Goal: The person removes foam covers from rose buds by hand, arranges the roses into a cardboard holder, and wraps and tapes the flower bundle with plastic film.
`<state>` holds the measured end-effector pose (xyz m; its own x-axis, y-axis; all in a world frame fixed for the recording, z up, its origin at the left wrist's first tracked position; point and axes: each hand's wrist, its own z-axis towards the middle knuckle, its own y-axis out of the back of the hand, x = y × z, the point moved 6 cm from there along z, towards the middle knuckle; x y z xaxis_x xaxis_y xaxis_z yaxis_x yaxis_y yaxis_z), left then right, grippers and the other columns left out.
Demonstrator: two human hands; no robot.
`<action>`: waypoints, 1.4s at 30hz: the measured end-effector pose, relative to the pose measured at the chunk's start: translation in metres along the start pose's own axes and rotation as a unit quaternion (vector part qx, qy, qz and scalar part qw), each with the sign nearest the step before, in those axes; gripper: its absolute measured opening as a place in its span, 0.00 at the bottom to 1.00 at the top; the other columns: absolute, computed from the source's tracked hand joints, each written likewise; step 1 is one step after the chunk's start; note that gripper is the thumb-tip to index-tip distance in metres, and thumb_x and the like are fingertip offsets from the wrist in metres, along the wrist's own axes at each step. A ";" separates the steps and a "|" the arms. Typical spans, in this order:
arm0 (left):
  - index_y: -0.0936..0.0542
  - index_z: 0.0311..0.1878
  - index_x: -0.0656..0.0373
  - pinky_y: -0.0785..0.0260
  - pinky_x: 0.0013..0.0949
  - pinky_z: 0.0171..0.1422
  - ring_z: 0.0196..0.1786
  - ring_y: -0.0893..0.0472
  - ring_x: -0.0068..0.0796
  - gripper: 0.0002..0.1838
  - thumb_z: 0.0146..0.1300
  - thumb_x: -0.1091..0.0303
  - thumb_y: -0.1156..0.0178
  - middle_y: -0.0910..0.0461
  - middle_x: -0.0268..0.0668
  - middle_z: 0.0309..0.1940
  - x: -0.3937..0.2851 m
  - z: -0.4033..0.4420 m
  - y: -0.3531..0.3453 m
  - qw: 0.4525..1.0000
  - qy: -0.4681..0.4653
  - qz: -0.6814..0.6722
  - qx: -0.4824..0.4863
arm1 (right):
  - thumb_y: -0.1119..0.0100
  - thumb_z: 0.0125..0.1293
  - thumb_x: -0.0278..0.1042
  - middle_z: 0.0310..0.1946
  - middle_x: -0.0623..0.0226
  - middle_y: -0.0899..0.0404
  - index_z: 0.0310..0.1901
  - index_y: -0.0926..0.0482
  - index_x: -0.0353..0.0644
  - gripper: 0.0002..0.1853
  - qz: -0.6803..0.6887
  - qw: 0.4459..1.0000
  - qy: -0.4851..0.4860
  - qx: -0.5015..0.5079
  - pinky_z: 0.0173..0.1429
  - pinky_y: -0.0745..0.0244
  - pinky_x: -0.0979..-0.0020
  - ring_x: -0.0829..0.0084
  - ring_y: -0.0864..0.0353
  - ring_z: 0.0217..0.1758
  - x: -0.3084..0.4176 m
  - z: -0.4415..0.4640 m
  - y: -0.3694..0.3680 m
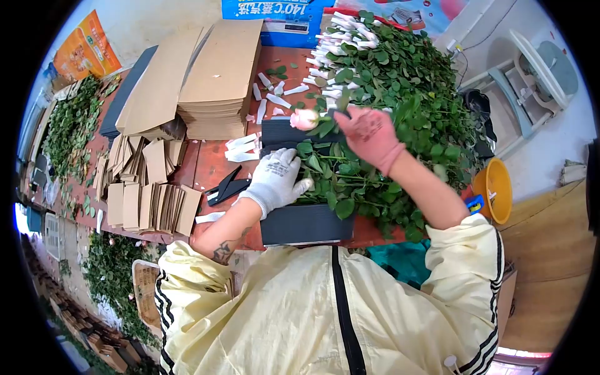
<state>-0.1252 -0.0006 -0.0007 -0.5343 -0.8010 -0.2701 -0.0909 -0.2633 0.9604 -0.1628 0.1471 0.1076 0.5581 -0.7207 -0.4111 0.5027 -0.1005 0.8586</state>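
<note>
A pale pink rose (304, 119) is held by its leafy stem in my right hand (370, 134), which wears a pink glove and is closed just right of the bloom. My left hand (278, 178), in a white glove, lies with its thumb apart from the fingers at the left edge of a black corrugated sheet (306, 225). Green rose stems (350, 181) lie across that sheet beside my left thumb. Beyond my right hand is a big heap of roses (400, 69), many blooms in white sleeves (340, 40).
Left of my hand lies a black stapler (228, 186). Loose white sleeves (242, 148) are scattered nearby. Cardboard sheets (219, 81) stand stacked at the back left, with small cardboard pieces (153, 206) in front. A yellow bucket (499, 190) is at the right.
</note>
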 end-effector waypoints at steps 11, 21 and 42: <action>0.36 0.65 0.70 0.58 0.45 0.76 0.74 0.48 0.50 0.42 0.63 0.39 0.52 0.43 0.56 0.69 -0.017 -0.020 -0.011 0.999 0.033 -0.007 -0.001 | 0.56 0.64 0.32 0.44 0.61 0.25 0.60 0.30 0.53 0.22 0.004 0.982 0.066 0.177 0.41 0.26 0.68 0.64 0.21 0.42 0.061 -0.003 -0.092; 0.35 0.64 0.71 0.59 0.45 0.76 0.74 0.48 0.51 0.41 0.62 0.40 0.51 0.44 0.57 0.69 -0.016 -0.021 -0.019 0.999 0.026 -0.001 -0.019 | 0.55 0.66 0.32 0.39 0.59 0.22 0.57 0.28 0.53 0.18 0.044 0.976 0.108 0.186 0.36 0.24 0.66 0.64 0.18 0.39 0.066 0.003 -0.108; 0.24 0.57 0.60 0.41 0.45 0.69 0.65 0.33 0.52 0.29 0.51 0.59 0.35 0.30 0.53 0.60 0.098 -0.060 -0.007 0.961 0.071 -0.215 -0.158 | 0.43 0.57 0.52 0.58 0.61 0.31 0.53 0.24 0.53 0.23 0.264 0.948 -0.018 0.178 0.66 0.39 0.61 0.58 0.35 0.62 0.120 -0.071 -0.002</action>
<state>-0.1267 -0.1091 -0.0374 -0.3827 -0.6410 -0.6653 -0.0054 -0.7186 0.6955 -0.0504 0.1096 0.0346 0.6442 -0.7571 0.1088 -0.0975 0.0599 0.9934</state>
